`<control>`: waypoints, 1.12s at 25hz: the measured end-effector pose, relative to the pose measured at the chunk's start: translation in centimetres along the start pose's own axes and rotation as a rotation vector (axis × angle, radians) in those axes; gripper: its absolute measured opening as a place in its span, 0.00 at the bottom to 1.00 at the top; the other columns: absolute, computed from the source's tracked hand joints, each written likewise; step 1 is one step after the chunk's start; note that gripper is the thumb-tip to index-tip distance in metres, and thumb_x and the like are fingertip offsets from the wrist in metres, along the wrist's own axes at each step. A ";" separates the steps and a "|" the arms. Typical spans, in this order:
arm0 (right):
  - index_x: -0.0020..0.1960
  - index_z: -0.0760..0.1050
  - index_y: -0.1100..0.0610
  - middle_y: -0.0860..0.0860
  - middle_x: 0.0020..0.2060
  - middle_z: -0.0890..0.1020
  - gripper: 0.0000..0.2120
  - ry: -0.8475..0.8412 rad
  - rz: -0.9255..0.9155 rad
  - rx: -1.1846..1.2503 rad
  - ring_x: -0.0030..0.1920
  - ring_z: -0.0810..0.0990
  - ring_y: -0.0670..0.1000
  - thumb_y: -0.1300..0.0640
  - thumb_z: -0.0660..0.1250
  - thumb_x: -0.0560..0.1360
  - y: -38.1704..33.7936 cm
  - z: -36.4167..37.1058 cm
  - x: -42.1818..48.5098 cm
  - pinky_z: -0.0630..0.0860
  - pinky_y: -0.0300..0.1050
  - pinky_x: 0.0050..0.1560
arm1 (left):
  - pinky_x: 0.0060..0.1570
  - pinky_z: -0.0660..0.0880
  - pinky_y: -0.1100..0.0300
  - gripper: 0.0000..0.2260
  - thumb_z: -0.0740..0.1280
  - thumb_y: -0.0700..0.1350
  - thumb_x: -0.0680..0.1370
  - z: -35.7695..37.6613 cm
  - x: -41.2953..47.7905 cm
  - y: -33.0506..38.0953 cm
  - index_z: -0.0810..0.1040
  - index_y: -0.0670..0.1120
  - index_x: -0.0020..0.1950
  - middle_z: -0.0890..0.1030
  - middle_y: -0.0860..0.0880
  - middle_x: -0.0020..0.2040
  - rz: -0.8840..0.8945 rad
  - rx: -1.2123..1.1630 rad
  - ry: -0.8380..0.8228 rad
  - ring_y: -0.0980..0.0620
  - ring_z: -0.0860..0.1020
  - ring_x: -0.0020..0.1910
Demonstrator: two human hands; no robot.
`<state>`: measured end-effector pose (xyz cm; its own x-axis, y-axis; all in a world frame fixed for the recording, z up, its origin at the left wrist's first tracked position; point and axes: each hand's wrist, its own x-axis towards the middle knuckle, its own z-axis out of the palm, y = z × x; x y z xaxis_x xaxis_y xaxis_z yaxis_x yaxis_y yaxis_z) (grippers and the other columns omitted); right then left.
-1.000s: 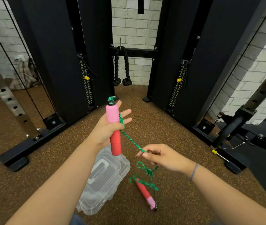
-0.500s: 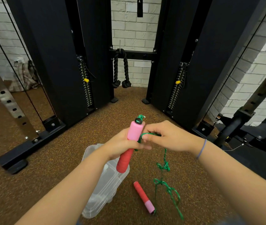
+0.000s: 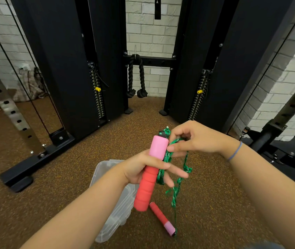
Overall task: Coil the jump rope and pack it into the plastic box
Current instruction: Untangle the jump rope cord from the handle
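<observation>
The coiling step is in hand. The left hand (image 3: pixel 143 169) has its grip wrapped around the upper pink-and-red foam jump-rope handle (image 3: pixel 151 174), held nearly upright at mid-frame, with two fingers spread out toward 3 o'clock and a few turns of the green braided cord (image 3: pixel 162 169) lying between them and the handle. The right hand (image 3: pixel 195 139), at 2 o'clock from that handle, pinches a loop of the cord between thumb and forefinger just beside the pink top. The rest of the cord hangs slack toward 5 o'clock, down to the second pink-and-red foam handle (image 3: pixel 162 218) lying on the brown speckled rubber floor (image 3: pixel 62 177). The clear plastic box (image 3: pixel 114 212) lies on the floor at 7 o'clock, under the left forearm (lid apparently shut). Next, I judge, the pinched loop must be laid over the handle and drawn snug, then more slack gathered.
</observation>
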<state>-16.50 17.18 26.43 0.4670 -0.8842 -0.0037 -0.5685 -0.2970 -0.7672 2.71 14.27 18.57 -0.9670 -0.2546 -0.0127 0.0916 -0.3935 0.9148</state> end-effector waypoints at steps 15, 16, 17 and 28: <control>0.42 0.74 0.49 0.47 0.26 0.70 0.07 0.207 0.066 0.551 0.27 0.65 0.46 0.50 0.62 0.78 3.1 3.8 1.5 0.61 0.42 0.30 | 0.62 0.69 0.39 0.30 0.69 0.37 0.69 -0.9 -0.5 1.1 0.69 0.51 0.70 0.75 0.39 0.66 0.294 -0.276 -0.030 0.35 0.73 0.64; 0.42 0.73 0.50 0.45 0.24 0.67 0.08 0.218 0.091 0.579 0.24 0.62 0.44 0.50 0.60 0.78 3.3 4.3 1.5 0.59 0.38 0.26 | 0.61 0.70 0.39 0.32 0.69 0.35 0.69 -1.0 -0.7 1.4 0.68 0.52 0.71 0.75 0.39 0.66 0.342 -0.275 -0.014 0.35 0.74 0.63; 0.44 0.72 0.51 0.43 0.23 0.65 0.08 0.231 0.113 0.603 0.22 0.59 0.42 0.50 0.59 0.79 3.6 4.8 1.5 0.56 0.35 0.23 | 0.60 0.72 0.39 0.33 0.69 0.34 0.68 -1.1 -0.8 1.7 0.68 0.52 0.71 0.74 0.39 0.67 0.390 -0.274 0.012 0.35 0.74 0.63; 0.45 0.69 0.54 0.45 0.25 0.63 0.11 0.210 0.219 0.415 0.21 0.59 0.41 0.53 0.52 0.82 3.1 9.4 2.0 0.58 0.34 0.23 | 0.58 0.76 0.48 0.35 0.58 0.28 0.68 -1.8 -1.2 2.2 0.66 0.54 0.71 0.76 0.42 0.65 0.483 -0.129 0.589 0.40 0.77 0.61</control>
<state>-10.98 17.87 18.05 0.1966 -0.9757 -0.0969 -0.3010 0.0340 -0.9530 4.47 12.08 19.89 -0.5299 -0.8380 0.1304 0.5335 -0.2099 0.8194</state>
